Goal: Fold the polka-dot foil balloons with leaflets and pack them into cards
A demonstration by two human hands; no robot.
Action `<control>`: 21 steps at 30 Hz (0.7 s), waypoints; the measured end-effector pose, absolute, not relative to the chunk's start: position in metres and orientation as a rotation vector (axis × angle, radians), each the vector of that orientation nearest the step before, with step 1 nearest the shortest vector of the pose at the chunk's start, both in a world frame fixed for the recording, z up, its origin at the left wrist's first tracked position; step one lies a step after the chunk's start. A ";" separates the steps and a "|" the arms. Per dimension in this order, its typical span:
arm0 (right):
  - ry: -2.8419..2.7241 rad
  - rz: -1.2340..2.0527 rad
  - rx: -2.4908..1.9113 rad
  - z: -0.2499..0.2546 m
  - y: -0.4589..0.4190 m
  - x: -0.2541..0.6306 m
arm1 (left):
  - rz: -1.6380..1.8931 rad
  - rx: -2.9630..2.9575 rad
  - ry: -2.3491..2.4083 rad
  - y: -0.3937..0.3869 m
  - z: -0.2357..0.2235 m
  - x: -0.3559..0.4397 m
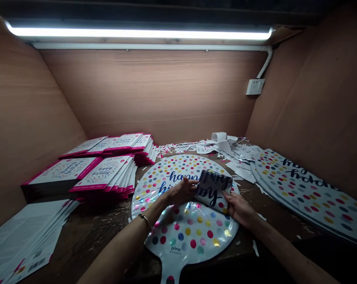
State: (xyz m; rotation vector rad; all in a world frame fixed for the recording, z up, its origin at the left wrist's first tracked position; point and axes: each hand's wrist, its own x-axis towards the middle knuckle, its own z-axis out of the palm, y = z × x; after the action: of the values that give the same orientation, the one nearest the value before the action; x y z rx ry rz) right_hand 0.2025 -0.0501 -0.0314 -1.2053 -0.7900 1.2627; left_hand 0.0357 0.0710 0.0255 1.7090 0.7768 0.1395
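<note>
Fingers of your left hand lie together against the folded foil at center frame; fingers of your right hand clamp its lower edge, above the dotted balloon. Crease lies flat; keep its edges square.

Left arm: yours reaches in bare from the lower left, a thin bangle at the wrist.
Left grip: palm down, fingers pointing right.
Right arm: yours comes in bare from the lower right.
Right grip: palm down, fingers angled up and left, near your other grip.
</note>
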 end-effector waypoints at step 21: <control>-1.954 0.084 -1.959 -0.067 -0.012 0.233 | 0.275 1.821 1.471 0.099 0.005 0.099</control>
State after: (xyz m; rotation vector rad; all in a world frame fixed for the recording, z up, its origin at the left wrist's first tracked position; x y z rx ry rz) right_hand 0.2329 -0.0124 -0.0667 -1.9591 -1.9539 0.0837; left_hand 0.0990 0.0991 0.0049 1.8213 1.4709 0.2754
